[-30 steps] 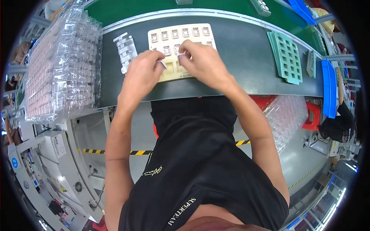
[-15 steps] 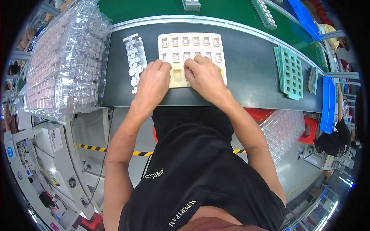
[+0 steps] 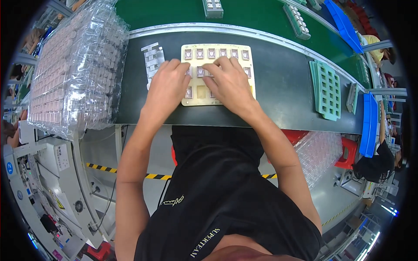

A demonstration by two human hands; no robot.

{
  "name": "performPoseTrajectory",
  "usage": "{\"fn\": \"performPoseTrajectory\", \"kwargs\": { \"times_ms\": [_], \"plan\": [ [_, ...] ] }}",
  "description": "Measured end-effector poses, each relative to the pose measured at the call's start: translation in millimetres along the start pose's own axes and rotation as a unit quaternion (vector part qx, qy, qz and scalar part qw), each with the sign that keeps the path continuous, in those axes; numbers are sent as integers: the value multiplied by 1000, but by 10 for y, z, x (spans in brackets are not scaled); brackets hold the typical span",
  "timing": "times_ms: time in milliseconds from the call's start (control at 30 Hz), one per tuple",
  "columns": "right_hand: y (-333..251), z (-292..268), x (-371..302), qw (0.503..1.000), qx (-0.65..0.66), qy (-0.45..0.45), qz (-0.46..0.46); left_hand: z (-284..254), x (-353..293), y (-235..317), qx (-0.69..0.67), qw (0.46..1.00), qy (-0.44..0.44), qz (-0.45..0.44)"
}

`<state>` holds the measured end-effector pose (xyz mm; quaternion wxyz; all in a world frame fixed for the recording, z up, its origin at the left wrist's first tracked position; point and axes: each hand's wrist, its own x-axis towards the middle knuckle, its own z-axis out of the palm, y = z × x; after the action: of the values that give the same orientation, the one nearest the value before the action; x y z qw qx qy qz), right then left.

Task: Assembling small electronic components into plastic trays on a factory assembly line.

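Observation:
A cream tray (image 3: 217, 103) lies flat on the dark worktop, its pockets in rows holding small pinkish parts. The second pocket of the near row is bare, while a part sits in the near-left pocket. My left hand (image 3: 167, 85) is closed at the tray's left edge, fingertips together beside the middle row. Over the middle row, my right hand (image 3: 230, 82) has curled fingers and covers several pockets. Whatever either hand pinches is hidden under the fingers. Left of the tray lies a silvery strip of small clip-like pieces (image 3: 153, 58), partly covered by my left hand.
Stacked clear plastic trays of parts (image 3: 72, 74) rise at the left. Green perforated trays (image 3: 327, 91) and a blue bin (image 3: 369, 126) stand at the right. Beyond a metal rail (image 3: 209, 27) runs a green conveyor (image 3: 257, 19) carrying grey part holders (image 3: 213, 9).
Both hands have moved away from me over the tray, from the near row to the middle row. The near-left pocket's part now shows. The whole view has shifted slightly.

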<state>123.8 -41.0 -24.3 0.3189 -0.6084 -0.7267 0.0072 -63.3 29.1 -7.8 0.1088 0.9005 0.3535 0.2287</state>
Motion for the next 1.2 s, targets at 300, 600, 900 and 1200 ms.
{"fn": "performPoseTrajectory", "kwargs": {
  "times_ms": [300, 600, 900, 1200],
  "plan": [
    [97, 103, 233, 996, -14, -93, 9, 55, 284, -159, 23, 990, -141, 16],
    [62, 2, 209, 994, 39, -94, 47, -318, 97, -240, -69, 997, -39, -7],
    [-300, 54, 283, 988, 108, -113, -21, -512, -616, -524, -170, 966, 21, -195],
    [-611, 405, 385, 971, 135, -192, -42, -356, -842, -434, -300, 903, 5, -308]
  ]
}}
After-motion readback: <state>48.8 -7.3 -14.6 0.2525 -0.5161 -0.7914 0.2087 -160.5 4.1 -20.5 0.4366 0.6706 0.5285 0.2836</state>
